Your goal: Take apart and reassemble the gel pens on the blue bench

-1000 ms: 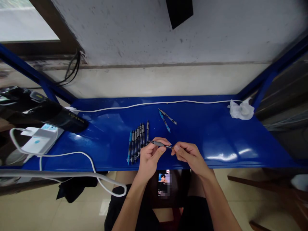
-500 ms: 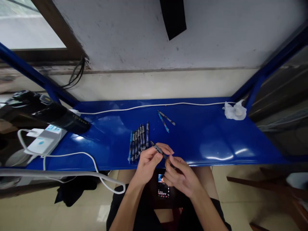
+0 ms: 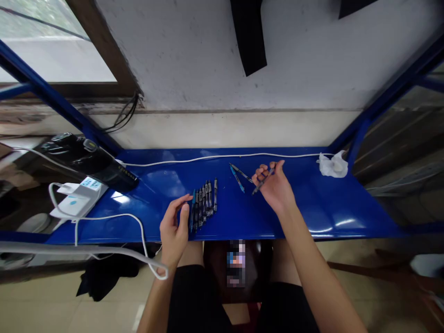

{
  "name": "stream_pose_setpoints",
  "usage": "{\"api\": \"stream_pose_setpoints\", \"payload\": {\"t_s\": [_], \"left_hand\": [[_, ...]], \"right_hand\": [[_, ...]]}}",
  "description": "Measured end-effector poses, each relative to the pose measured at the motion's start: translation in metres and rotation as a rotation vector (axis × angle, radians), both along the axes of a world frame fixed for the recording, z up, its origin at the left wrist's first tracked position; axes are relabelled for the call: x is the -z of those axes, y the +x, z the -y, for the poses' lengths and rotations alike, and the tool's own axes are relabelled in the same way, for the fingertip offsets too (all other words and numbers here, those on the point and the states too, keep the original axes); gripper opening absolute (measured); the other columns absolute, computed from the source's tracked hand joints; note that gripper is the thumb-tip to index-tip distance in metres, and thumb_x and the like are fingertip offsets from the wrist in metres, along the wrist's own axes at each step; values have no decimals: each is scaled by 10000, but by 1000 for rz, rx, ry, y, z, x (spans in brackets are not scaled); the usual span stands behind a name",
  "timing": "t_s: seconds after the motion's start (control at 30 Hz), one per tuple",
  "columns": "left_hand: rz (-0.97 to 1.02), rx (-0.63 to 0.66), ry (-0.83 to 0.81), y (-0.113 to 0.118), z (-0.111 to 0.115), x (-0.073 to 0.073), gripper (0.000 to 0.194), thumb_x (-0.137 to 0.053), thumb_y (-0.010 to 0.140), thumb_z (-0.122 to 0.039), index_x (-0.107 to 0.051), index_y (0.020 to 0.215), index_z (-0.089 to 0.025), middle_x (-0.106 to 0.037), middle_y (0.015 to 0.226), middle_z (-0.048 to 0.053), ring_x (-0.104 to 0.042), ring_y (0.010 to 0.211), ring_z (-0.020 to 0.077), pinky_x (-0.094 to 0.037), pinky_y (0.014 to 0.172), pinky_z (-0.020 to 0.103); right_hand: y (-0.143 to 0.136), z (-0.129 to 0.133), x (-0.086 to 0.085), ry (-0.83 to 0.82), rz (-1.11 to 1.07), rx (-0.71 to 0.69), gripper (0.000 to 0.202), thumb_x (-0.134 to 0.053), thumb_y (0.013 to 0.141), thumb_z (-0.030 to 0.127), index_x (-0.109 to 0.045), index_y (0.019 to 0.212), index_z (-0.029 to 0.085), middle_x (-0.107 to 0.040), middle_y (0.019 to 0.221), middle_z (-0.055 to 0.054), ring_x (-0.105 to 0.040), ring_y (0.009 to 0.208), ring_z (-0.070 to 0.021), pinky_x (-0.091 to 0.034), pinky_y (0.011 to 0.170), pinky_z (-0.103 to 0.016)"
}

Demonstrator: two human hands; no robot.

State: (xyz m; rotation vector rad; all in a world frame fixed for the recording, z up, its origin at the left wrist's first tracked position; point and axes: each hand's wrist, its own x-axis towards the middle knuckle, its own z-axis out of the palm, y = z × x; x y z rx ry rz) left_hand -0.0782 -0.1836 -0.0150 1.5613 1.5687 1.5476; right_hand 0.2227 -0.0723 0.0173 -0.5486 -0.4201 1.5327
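Note:
My right hand (image 3: 276,190) is over the shelf, palm turned up, holding a dark grey pen (image 3: 258,187) slantwise across its fingers. Just left of it lie a loose blue pen (image 3: 237,180) and a grey-gripped pen (image 3: 239,171), their upper ends close together. My left hand (image 3: 175,230) is at the left end of a row of several grey-topped pens (image 3: 205,196). Its fingers are apart, the fingertips beside or touching the blue pen (image 3: 193,210) that heads the row; I cannot tell whether they touch.
A black bottle (image 3: 114,173) leans beside a white power strip (image 3: 78,199) at the left of the blue shelf (image 3: 277,226). A white cable (image 3: 194,159) runs along the back edge to a crumpled white tissue (image 3: 333,165). A phone (image 3: 236,263) with a blurred screen is below the front edge.
My hands, together on one pen before, have parted. The right carried the pen rightward and away from me over the shelf; the left moved left to the row. The view shifted slightly.

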Motion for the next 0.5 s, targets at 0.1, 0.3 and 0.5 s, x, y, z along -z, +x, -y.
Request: {"api": "stream_pose_setpoints", "payload": {"t_s": [0.1,0.3,0.5], "left_hand": [[10,-17,-52,-15,-17,4,317,-645,1109,-482,-768,1297,-259,-820,1255,85,-753,1230,285,-563,1124,456],[-38,65,-60,-26,-56,1,329,-691,1079,-503,-780,1287,-264,-825,1247,86,-762,1209,284,-567,1109,441],[20,129,69,-21,-155,-9,357,-687,1068,-559,-795,1198,-245,-834,1092,87,-783,1062,269,-601,1015,432]], "right_hand": [[-5,-46,3,-29,-219,-54,375,-561,1165,439,-536,844,245,-367,622,102,-349,478,-87,-351,453,-196],[-11,-100,30,-68,-406,-3,435,-475,1066,382,-242,716,273,-146,573,109,-109,450,-103,-147,390,-257],[-4,-99,43,8,-348,5,440,-529,975,374,-170,739,280,-114,598,107,-60,499,-108,-158,415,-260]]}}
